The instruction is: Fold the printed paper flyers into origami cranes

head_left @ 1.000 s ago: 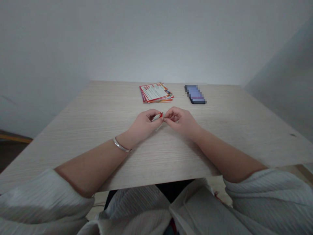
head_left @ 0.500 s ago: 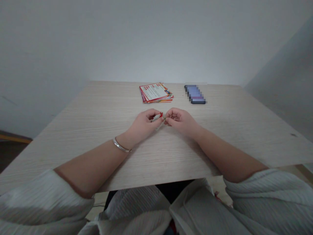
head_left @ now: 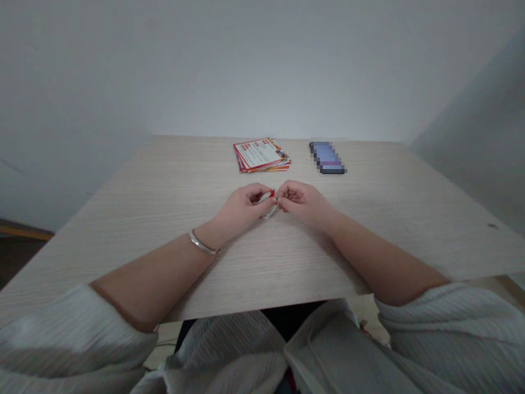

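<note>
Over the middle of the table, my left hand (head_left: 245,207) is closed on a small, thin red-and-white piece (head_left: 268,196), partly hidden by the fingers. A pale, clear-looking part of it hangs below the thumb. Whether it is paper or a wrapper is too small to tell. My right hand (head_left: 302,200) is closed in a pinch, its thumb and index fingertips right beside the left thumb tip. Whatever lies between those fingertips is too small to make out. On my left wrist sits a silver bangle (head_left: 202,243).
Beyond my hands lies a loose stack of printed cards (head_left: 260,153) with red borders. To its right is a phone (head_left: 327,157), its screen blurred out. The pale wooden table (head_left: 164,180) meets a white wall at the back; its front edge is near my lap.
Both hands have stayed almost in place. The left thumb has come slightly closer to the right fingertips, and the greenish bit seen between them earlier is now covered.
</note>
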Demonstrator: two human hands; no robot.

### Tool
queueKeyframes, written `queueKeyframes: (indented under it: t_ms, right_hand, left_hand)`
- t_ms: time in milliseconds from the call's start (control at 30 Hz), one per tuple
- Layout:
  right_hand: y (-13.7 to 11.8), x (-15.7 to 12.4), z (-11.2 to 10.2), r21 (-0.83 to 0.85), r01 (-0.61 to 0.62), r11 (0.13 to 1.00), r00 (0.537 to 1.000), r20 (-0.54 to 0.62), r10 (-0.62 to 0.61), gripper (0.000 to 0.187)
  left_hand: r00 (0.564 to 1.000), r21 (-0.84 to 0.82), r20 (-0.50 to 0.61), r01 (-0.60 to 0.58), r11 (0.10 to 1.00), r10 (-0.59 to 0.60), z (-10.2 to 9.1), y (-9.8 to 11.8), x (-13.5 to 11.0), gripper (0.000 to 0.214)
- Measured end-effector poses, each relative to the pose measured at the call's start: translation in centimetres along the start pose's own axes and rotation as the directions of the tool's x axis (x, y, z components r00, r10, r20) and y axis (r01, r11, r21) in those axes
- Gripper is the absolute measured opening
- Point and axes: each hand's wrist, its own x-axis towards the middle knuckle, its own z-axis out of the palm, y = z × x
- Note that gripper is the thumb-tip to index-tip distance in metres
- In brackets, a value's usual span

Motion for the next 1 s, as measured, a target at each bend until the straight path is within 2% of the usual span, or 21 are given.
queueKeyframes:
  t_ms: [133, 300, 500, 633, 833, 1000]
  right_hand:
    - [0.0, 0.0, 0.0, -0.032, 0.006, 0.999, 0.997, -0.072, -0.009, 0.011]
    - [-0.1, 0.0, -0.1, 0.002, 0.033, 0.999, 0.984, -0.174, -0.032, 0.015]
    - [0.0, 0.1, 0.0, 0.044, 0.036, 0.998, 0.986, -0.162, -0.029, 0.018]
    - [0.4, 0.3, 0.0, 0.02, 0.027, 0.999, 0.985, -0.169, -0.024, 0.015]
    - [0.3, 0.2, -0.2, -0.04, -0.007, 0.999, 0.99, -0.139, 0.001, 0.011]
    - [-0.3, -0.1, -0.5, -0.037, 0.033, 0.999, 0.987, -0.156, -0.038, 0.013]
  left_hand:
    - [1.0, -0.059, -0.003, -0.006, 0.998, 0.006, 0.2, -0.8, 0.2, 0.023]
    - [0.997, -0.201, -0.066, -0.041, 0.979, 0.028, 0.4, -1.5, 0.2, 0.038]
    - [0.994, -0.229, -0.103, -0.042, 0.972, 0.018, 0.4, -1.3, 0.4, 0.03]
    - [0.997, -0.229, -0.075, 0.002, 0.973, -0.02, 0.5, -1.3, 0.5, 0.023]
    - [0.999, -0.218, -0.044, 0.006, 0.976, -0.016, 0.6, -1.2, 0.3, 0.022]
    - [0.999, -0.21, -0.045, 0.0, 0.978, -0.01, 0.5, -1.1, 0.2, 0.023]
